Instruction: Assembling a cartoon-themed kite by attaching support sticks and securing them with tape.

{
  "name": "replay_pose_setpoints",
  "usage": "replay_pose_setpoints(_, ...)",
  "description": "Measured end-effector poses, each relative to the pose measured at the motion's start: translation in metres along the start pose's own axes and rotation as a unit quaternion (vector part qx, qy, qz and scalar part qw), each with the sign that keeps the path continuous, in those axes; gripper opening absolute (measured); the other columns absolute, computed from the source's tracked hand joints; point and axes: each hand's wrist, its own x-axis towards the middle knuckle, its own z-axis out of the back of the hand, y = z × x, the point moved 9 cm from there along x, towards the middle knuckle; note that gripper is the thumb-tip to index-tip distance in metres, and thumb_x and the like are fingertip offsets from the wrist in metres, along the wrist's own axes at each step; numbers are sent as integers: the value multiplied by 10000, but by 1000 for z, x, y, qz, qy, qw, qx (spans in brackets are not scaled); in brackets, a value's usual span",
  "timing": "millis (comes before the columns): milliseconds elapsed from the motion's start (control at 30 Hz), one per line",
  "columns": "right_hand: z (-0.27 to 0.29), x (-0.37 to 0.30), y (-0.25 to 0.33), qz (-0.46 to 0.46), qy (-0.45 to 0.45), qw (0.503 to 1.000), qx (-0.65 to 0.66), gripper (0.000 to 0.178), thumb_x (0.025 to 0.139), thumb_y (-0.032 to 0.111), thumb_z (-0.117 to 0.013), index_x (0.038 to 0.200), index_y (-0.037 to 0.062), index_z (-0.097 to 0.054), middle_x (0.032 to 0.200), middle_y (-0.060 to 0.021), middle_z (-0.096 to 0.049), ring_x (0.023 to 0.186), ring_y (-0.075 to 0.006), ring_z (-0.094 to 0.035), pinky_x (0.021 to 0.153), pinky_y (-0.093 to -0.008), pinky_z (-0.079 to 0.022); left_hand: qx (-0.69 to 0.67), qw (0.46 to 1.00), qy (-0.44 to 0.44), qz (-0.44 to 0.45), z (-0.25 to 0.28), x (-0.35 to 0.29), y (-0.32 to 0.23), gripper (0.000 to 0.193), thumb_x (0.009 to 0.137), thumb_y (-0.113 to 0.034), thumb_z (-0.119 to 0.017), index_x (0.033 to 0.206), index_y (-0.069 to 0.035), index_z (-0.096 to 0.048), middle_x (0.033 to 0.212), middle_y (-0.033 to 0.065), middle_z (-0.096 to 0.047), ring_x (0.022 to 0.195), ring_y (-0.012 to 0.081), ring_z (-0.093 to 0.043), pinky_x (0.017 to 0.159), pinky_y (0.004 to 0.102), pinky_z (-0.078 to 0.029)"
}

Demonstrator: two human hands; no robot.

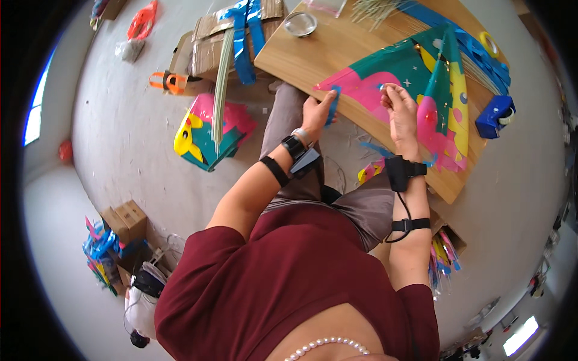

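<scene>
My left hand (316,115) is at the table's near edge, its thumb and fingers closed on a short strip of blue plastic film (334,103). My right hand (400,113) is raised over the kite, thumb and forefinger pinched together. Something small and pale seems to be at those fingertips, too small to name. Beneath and beyond the right hand, a green, pink and yellow kite (385,60) with a cartoon print lies spread on the wooden table (289,55). Its pink tip points toward my left hand.
A clear round dish (300,24), a yellow tape roll (489,44), a blue tape dispenser (495,117) and blue film strips (448,21) are on the table. At left stand a cardboard box (205,53) and a bundle of thin sticks (221,90) over another kite (192,135).
</scene>
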Motion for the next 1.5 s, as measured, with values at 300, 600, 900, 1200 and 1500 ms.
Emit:
replay_pose_setpoints(300, -72, -3, -51, -118, 70, 990, 23, 225, 1057, 186, -504, 1138, 9, -617, 689, 4, -554, 554, -66, -458, 512, -225, -362, 15, 999, -38, 4, 5, -5, -2, 413, 923, -391, -736, 1056, -14, -632, 821, 71, -659, 630, 152, -641, 522, 300, -545)
replay_pose_setpoints(600, -89, -2, -66, -167, 97, 981, 4, 275, 1072, 205, -453, 1165, -17, -587, 618, 16, -464, 488, -65, -378, 456, -241, -289, 8, 1000, -13, -3, 4, -3, -2, 390, 932, -366, -719, 1084, -18, -631, 833, 62, -676, 622, 138, -646, 511, 291, -552)
replay_pose_setpoints(900, -86, 1, -73, -153, 79, 985, -25, 223, 1064, 202, -490, 1138, 18, -592, 597, 34, -452, 458, -43, -371, 438, -225, -289, -8, 1000, -6, -7, 4, 1, 3, 387, 930, -346, -721, 1088, -7, -623, 840, 71, -688, 616, 135, -649, 503, 288, -556)
replay_pose_setpoints(1200, -82, -5, -45, -34, -7, 988, -148, 147, 975, 194, -680, 1017, 54, -687, 847, 50, -633, 699, -1, -497, 579, -175, -375, 2, 1000, -15, -12, 4, -3, -3, 370, 947, -363, -712, 1069, -22, -636, 815, 65, -682, 599, 132, -645, 494, 283, -540)
replay_pose_setpoints(1500, -79, -2, -50, -25, 20, 997, -67, 125, 935, 71, -700, 1046, 27, -662, 879, 11, -651, 711, -31, -523, 602, -195, -415, 17, 1000, -16, -5, 5, -1, 0, 376, 943, -369, -717, 1066, -26, -628, 831, 69, -683, 606, 139, -648, 502, 288, -547)
